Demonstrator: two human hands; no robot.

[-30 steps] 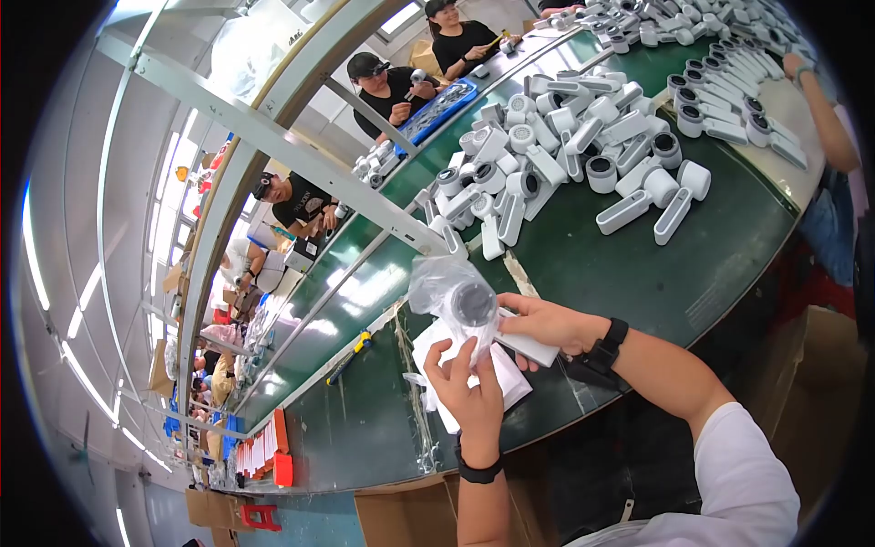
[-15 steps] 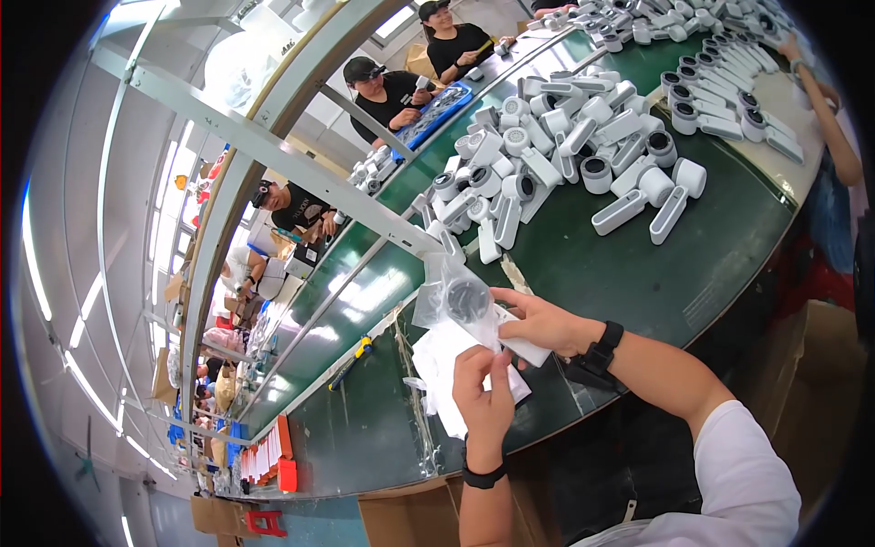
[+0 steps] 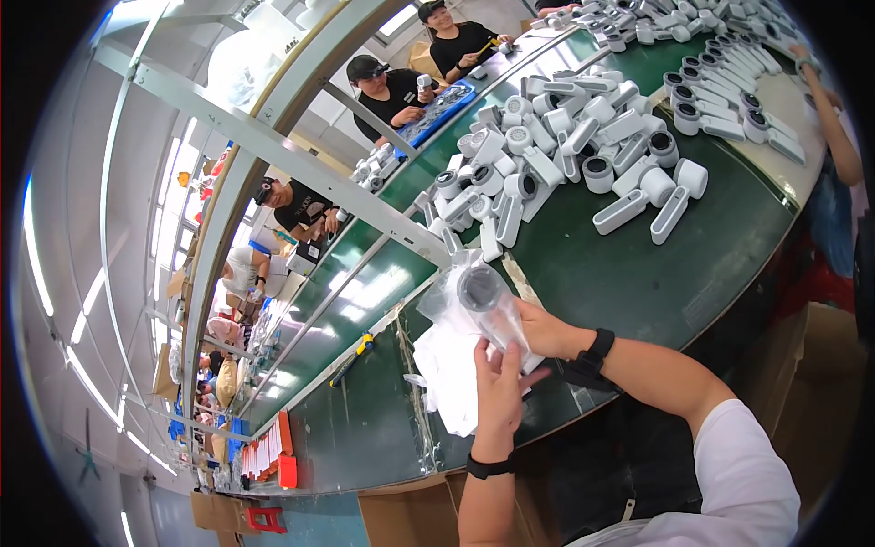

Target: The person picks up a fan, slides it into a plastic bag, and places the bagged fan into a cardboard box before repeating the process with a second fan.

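A white hand-held device with a round grey-ended head [image 3: 481, 288] and a straight handle, shaped like a small hair dryer, sits in a clear plastic bag [image 3: 444, 296]. My right hand [image 3: 552, 330] is closed around the bagged handle from the right. Just below, my left hand [image 3: 499, 394] grips the lower end of the handle through the bag, its thumb blurred. A pile of thin white bags [image 3: 447, 387] lies on the green table [image 3: 346, 433] under and left of my hands.
A large heap of the same white devices [image 3: 538, 150] spreads ahead, with neat rows [image 3: 720, 96] at far right. A yellow-and-black tool [image 3: 352, 360], an orange bin [image 3: 286, 456] and a metal shelf frame [image 3: 365, 205] stand left. Co-workers [image 3: 392, 91] sit across the table.
The device has gone deeper into the clear bag and tilted upright, its head shifting slightly right and up. My left hand has moved from the bag's opening to the handle's lower end.
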